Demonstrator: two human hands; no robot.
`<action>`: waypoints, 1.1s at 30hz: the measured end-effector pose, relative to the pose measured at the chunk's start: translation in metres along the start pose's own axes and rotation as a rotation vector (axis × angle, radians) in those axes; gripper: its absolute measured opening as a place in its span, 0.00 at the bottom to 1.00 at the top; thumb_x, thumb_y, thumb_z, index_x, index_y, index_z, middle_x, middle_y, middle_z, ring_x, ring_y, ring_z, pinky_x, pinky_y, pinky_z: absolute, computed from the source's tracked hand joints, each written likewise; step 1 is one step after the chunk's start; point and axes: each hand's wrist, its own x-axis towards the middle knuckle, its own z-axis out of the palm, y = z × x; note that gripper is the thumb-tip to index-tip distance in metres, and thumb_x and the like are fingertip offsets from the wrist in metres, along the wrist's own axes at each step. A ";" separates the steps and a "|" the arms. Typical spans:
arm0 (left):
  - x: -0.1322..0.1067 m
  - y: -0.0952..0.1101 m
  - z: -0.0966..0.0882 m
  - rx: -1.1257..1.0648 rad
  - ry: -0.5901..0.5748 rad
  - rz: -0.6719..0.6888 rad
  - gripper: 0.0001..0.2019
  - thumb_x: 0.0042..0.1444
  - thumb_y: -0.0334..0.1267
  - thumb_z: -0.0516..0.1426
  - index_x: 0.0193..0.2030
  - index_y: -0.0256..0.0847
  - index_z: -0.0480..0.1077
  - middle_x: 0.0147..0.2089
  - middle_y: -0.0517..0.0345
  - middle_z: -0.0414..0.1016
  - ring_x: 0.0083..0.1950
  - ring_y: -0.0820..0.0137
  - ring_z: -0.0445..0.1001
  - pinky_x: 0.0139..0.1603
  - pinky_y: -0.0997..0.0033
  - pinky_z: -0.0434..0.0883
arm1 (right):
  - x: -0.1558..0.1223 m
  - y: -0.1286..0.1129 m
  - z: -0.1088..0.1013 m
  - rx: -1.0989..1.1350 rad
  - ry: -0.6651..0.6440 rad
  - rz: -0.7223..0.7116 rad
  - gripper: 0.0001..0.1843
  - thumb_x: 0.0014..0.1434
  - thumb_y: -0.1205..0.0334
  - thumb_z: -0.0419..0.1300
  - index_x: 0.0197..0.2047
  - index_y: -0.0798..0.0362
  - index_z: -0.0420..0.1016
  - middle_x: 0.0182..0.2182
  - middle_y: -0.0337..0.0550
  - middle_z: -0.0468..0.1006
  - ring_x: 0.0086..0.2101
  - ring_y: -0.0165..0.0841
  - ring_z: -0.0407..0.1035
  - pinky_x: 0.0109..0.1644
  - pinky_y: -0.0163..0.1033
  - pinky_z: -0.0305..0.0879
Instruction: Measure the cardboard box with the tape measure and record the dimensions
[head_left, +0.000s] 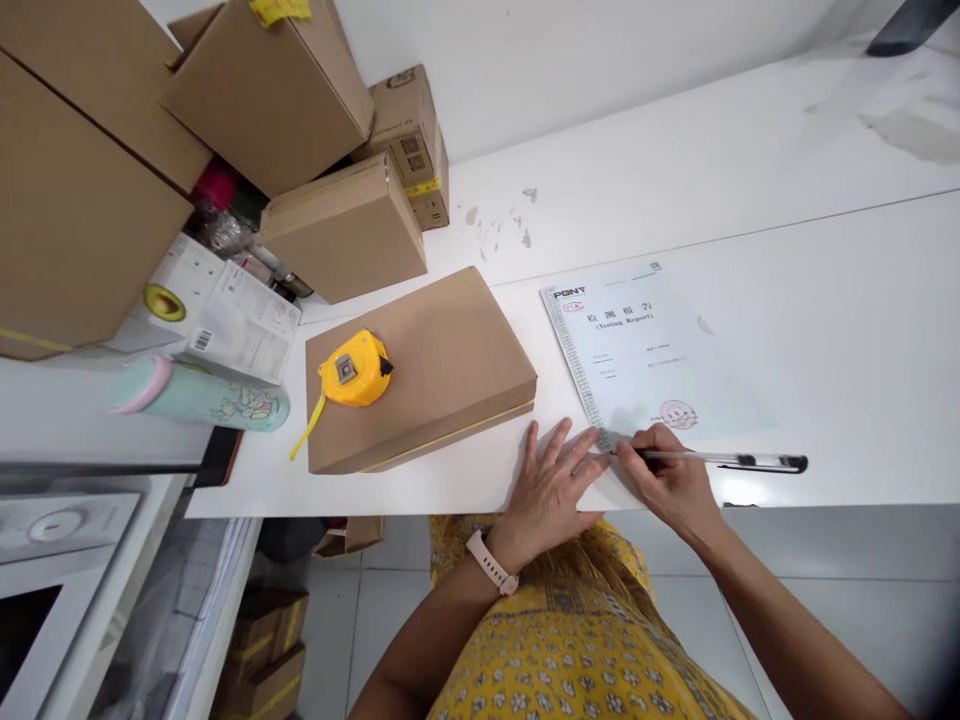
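My right hand is closed around a pen with a clear barrel and black ends. Its tip side is at the lower left corner of a pale blue spiral-bound report, which lies flat on the white table. My left hand rests with its fingers spread on the table edge, fingertips close to that same corner, and holds nothing. Left of the report is a flat brown cardboard box. A yellow tape measure sits on top of the box, with a short end of tape hanging out.
Cardboard boxes are stacked at the back left. A mint green bottle lies near a white carton with an avocado picture. Below on the left stands a white appliance with a knob. The white table extends to the right.
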 end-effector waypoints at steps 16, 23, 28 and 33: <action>-0.001 0.001 0.000 -0.061 0.035 -0.007 0.32 0.62 0.53 0.61 0.70 0.46 0.61 0.78 0.57 0.54 0.80 0.52 0.42 0.78 0.33 0.41 | -0.001 0.006 0.001 -0.030 -0.042 -0.001 0.20 0.66 0.45 0.59 0.28 0.48 0.65 0.19 0.34 0.63 0.20 0.29 0.57 0.21 0.36 0.52; -0.002 0.001 0.001 -0.057 0.040 -0.003 0.30 0.64 0.52 0.59 0.70 0.46 0.61 0.78 0.58 0.54 0.80 0.52 0.42 0.78 0.33 0.41 | -0.001 0.009 0.001 -0.044 -0.036 -0.023 0.21 0.66 0.45 0.59 0.28 0.48 0.65 0.20 0.35 0.63 0.21 0.29 0.57 0.22 0.36 0.53; -0.002 0.001 0.001 -0.046 0.036 -0.003 0.30 0.64 0.54 0.58 0.69 0.46 0.61 0.78 0.58 0.54 0.80 0.52 0.41 0.78 0.33 0.41 | 0.000 0.008 0.001 -0.054 -0.033 -0.034 0.20 0.66 0.45 0.59 0.28 0.48 0.66 0.20 0.35 0.64 0.21 0.30 0.58 0.23 0.36 0.54; -0.002 0.001 0.002 -0.041 0.039 -0.001 0.30 0.64 0.54 0.59 0.69 0.46 0.62 0.78 0.58 0.54 0.80 0.52 0.41 0.78 0.33 0.41 | -0.001 0.007 0.001 -0.049 -0.030 -0.025 0.21 0.66 0.44 0.59 0.28 0.48 0.65 0.20 0.35 0.64 0.21 0.30 0.58 0.22 0.36 0.54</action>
